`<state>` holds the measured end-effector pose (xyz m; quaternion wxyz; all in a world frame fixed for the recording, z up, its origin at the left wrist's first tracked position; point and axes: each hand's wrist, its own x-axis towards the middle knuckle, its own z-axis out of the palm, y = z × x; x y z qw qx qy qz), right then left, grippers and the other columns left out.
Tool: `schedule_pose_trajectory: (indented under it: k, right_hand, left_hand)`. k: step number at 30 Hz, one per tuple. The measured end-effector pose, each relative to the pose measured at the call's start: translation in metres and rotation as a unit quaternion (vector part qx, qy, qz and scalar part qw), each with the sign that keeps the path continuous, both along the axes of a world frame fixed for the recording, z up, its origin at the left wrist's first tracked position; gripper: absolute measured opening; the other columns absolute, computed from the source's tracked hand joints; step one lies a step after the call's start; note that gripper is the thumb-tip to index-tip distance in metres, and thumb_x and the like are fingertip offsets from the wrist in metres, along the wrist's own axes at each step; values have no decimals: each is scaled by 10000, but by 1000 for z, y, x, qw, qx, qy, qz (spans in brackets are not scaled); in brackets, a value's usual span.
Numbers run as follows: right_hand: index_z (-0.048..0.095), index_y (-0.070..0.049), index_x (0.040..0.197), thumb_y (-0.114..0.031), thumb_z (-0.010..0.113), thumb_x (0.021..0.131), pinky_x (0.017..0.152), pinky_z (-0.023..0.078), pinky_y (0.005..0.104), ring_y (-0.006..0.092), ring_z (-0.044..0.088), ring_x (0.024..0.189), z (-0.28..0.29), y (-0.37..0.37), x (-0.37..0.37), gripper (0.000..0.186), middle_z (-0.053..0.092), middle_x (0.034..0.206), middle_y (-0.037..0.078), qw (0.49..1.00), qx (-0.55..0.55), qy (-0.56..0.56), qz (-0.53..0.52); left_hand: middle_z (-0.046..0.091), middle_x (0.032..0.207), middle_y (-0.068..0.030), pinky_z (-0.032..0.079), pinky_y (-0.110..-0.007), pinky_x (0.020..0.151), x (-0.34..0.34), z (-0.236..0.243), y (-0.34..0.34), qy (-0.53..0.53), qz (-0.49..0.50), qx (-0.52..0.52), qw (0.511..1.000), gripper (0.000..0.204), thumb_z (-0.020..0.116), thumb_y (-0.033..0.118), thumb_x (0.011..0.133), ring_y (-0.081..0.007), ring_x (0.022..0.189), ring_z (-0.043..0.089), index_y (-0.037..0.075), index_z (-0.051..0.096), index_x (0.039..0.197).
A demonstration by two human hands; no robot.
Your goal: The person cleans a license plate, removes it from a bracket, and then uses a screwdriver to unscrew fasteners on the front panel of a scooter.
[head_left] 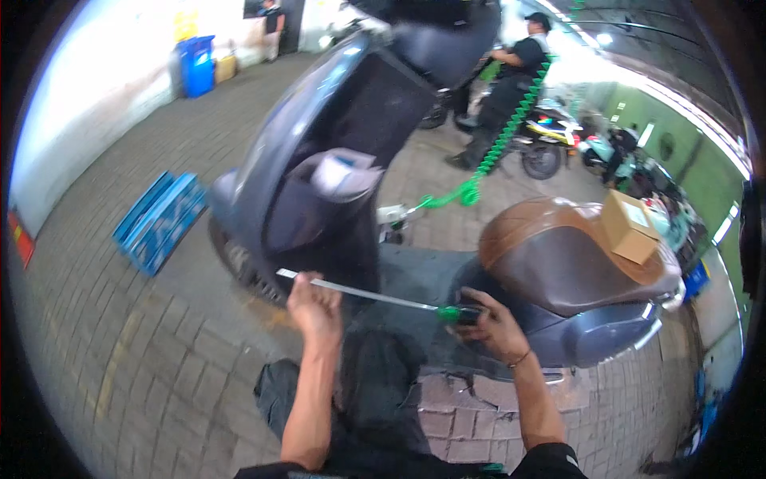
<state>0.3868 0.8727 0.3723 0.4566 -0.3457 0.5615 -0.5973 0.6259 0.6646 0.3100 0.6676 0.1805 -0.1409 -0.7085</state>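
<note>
Across the scooter's footboard I hold a long tool that looks like a screwdriver, with a thin silver shaft (pixel 379 298) and a green and black handle (pixel 448 314). The fingers of my left hand (pixel 316 310) are closed round the shaft near its far-left end, which pokes out past them. My right hand (pixel 501 329) grips the handle, thumb and fingers bent about its dark part. Beneath and around both hands stands a dark blue scooter (pixel 307 152) with a brown seat (pixel 558 255). Crumpled papers (pixel 345 173) sit in its front pocket.
A cardboard box (pixel 629 226) rests on the seat. To the left, a blue metal toolbox (pixel 163 223) stands on the brick floor. A coiled green hose (pixel 511 132) hangs beyond the scooter. Behind it another person (pixel 523 80) stands near parked motorbikes (pixel 550 144).
</note>
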Motion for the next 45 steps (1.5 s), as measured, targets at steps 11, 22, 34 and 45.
schedule_pose_trajectory:
  k: [11, 22, 34, 45]
  right_hand:
    - [622, 49, 1172, -501, 656, 945, 711, 542, 276, 194, 676, 818, -16, -1, 6, 596, 680, 971, 144, 954, -139, 266, -24]
    - [648, 44, 1123, -461, 729, 900, 725, 479, 250, 170, 617, 906, -50, 11, -30, 558, 576, 1223, 139, 915, -168, 366, 0]
    - [624, 30, 1112, -378, 724, 917, 774, 533, 342, 206, 621, 1015, -27, 5, 3, 464, 616, 1141, 117, 957, -152, 244, -32]
    - [623, 13, 1007, -122, 801, 762, 849, 491, 303, 170, 618, 973, -19, 2, -2, 331, 602, 1093, 97, 929, -88, 359, -10]
  left_hand:
    - [264, 582, 44, 334, -279, 496, -1, -11, 3, 11, -55, -56, 997, 384, 471, 321, 1079, -86, 503, 272, -30, 560, 949]
    - [254, 577, 45, 334, -279, 501, -12, -11, 7, 8, -65, -49, 997, 393, 477, 330, 1074, -86, 501, 256, -37, 557, 959]
    - [251, 571, 48, 341, -282, 505, -10, -12, 11, 3, -71, -49, 996, 397, 484, 327, 1071, -84, 502, 255, -30, 574, 922]
    - [280, 559, 41, 362, -286, 492, -12, -12, 10, 4, -64, -46, 997, 388, 444, 300, 1091, -85, 480, 279, -36, 564, 938]
